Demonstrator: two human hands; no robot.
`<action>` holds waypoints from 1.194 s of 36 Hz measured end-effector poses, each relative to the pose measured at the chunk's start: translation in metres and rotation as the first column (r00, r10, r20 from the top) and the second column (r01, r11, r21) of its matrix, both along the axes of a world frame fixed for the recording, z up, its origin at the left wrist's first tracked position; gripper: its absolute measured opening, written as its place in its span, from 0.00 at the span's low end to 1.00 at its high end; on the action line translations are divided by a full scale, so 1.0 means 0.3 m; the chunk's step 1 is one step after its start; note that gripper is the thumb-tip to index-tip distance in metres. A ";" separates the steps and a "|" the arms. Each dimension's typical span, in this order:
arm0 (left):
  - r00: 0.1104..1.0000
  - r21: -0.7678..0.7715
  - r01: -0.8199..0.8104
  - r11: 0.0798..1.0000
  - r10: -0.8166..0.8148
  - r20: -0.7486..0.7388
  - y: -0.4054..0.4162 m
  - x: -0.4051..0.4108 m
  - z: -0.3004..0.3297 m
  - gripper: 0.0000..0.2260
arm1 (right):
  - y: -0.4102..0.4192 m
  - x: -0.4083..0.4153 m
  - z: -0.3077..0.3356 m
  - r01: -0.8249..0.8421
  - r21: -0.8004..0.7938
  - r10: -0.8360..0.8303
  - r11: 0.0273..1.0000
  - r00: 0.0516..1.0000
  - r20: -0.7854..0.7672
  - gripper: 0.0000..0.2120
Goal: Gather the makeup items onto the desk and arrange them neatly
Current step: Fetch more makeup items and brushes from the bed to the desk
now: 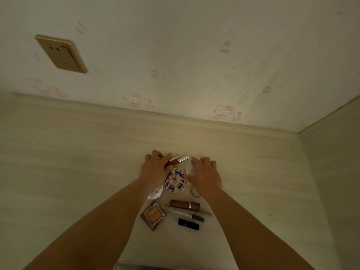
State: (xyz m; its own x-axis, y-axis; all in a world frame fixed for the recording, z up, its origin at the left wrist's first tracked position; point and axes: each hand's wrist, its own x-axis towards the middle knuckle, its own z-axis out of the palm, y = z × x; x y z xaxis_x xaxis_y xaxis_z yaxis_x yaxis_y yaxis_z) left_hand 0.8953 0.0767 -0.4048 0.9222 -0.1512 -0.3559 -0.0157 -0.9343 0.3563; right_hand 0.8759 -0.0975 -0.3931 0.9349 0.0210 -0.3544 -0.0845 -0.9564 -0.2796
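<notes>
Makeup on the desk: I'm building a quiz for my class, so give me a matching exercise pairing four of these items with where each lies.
Items:
1. patterned compact
2. square palette
3. black lipstick
4. brown lipstick

Places:
A. nearest the camera, right of the palette
B. between the two hands
C. just beyond the pens, below the ring
D. left of the pens, set cornerwise

Pairs: 1-B, 2-D, 3-A, 4-C
</notes>
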 end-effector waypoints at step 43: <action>0.928 0.177 0.155 0.972 -0.205 0.312 -0.209 -0.476 0.268 0.24 | -0.119 -0.488 0.240 -0.099 -0.154 0.117 0.983 0.988 0.106 0.28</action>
